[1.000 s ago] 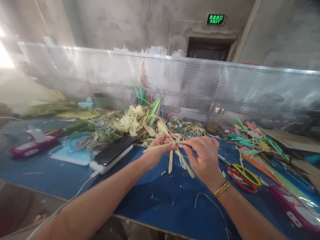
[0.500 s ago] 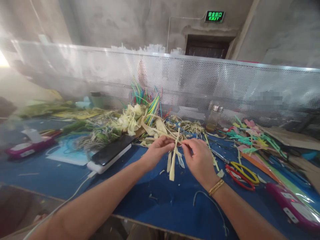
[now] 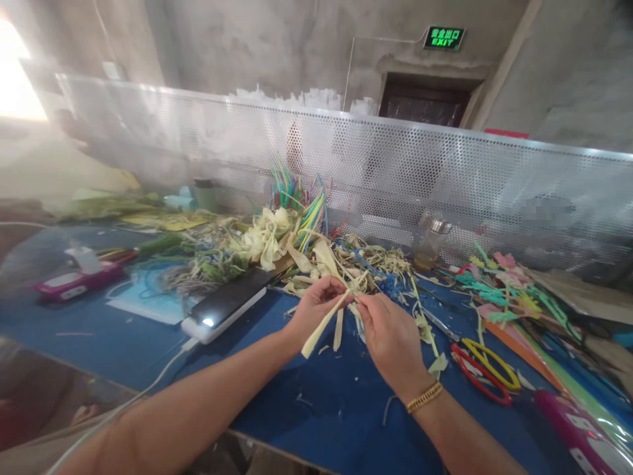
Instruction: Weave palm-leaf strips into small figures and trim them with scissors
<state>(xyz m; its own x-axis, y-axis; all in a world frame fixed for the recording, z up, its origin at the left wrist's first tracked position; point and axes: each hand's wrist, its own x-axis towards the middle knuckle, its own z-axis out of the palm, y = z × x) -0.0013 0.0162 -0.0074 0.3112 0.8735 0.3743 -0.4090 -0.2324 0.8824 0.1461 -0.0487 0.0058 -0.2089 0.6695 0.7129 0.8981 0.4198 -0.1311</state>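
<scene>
In the head view, a blue table (image 3: 277,409) runs across the front, with little scraps dotted on its top. The pale strips (image 3: 324,328) are over the middle of it, held in both hands. The left hand (image 3: 314,307) pinches them between its thumb and fingers, and the right hand (image 3: 393,330) pinches them from the other side. Long ends of the strips hang down between the hands. Just behind is a messy heap of dry leaves (image 3: 324,257), and bright thin sticks (image 3: 312,214) poke up at its back. To the left, a black phone (image 3: 230,297) lies on a white block (image 3: 237,321), near a light blue sheet (image 3: 148,300). To the right are scissors (image 3: 459,343) with red and yellow handles, and a purple box (image 3: 576,425) sits at the corner. A clear bottle (image 3: 430,247) stands by a shiny metal screen (image 3: 346,152) full of tiny holes. Past that is a rough grey wall (image 3: 237,46) with a dark door (image 3: 420,105) and a green glowing exit sign (image 3: 444,38) over it. Bright light comes in at the far left.
</scene>
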